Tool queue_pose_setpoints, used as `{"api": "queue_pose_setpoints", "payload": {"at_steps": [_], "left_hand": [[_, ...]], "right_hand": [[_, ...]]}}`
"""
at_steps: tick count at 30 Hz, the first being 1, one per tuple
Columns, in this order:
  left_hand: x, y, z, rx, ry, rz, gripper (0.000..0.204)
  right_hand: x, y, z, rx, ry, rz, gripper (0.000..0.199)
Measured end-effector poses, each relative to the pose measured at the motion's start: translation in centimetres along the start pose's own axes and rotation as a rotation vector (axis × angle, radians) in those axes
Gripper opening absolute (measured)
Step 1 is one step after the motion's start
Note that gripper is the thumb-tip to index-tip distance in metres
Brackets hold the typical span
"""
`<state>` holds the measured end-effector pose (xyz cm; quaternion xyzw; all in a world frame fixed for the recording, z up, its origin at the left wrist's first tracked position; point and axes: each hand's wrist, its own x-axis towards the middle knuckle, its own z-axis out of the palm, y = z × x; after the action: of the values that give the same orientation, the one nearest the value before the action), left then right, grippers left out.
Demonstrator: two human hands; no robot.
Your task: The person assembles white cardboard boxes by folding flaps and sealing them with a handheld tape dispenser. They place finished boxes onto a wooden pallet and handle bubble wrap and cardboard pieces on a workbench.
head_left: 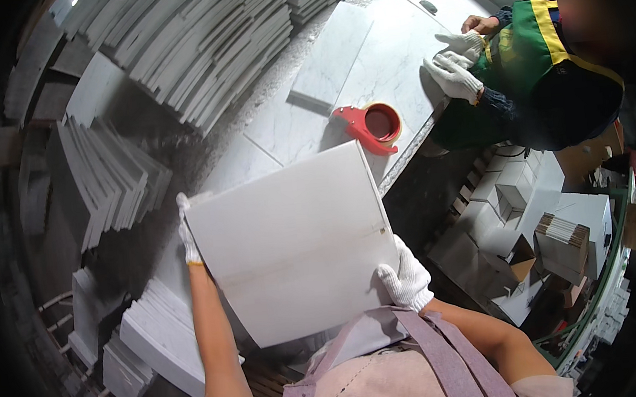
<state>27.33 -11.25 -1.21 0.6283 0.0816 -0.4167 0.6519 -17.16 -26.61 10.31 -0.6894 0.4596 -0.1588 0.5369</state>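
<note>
left hand [187, 236] — gloved fingers curled round the far-left edge of white flat box [295, 242] | right hand [407, 278] — fingers pinching its lower-right corner | box at frame centre, held up | red tape dispenser [372, 126] above on marble table [389, 64]

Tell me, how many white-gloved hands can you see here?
4. The person's left hand grips the big white flat panel at its left edge, the right hand its lower right corner. A co-worker's two gloved hands rest on the marble table, upper right.
</note>
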Motion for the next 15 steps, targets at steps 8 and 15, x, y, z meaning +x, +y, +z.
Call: {"api": "queue_pose_setpoints", "payload": {"at_steps": [8, 15], "left_hand": [[-0.7, 0.6, -0.2, -0.37, -0.597, 0.049, 0.057], [-2.6, 2.0, 2.9, -0.008, -0.033, -0.242, 0.05]], "right_hand": [[0.3, 2.7, -0.2, 0.145, -0.024, -0.025, 0.077], [0.2, 5.4, 0.4, 0.449, -0.073, -0.026, 0.087]]}}
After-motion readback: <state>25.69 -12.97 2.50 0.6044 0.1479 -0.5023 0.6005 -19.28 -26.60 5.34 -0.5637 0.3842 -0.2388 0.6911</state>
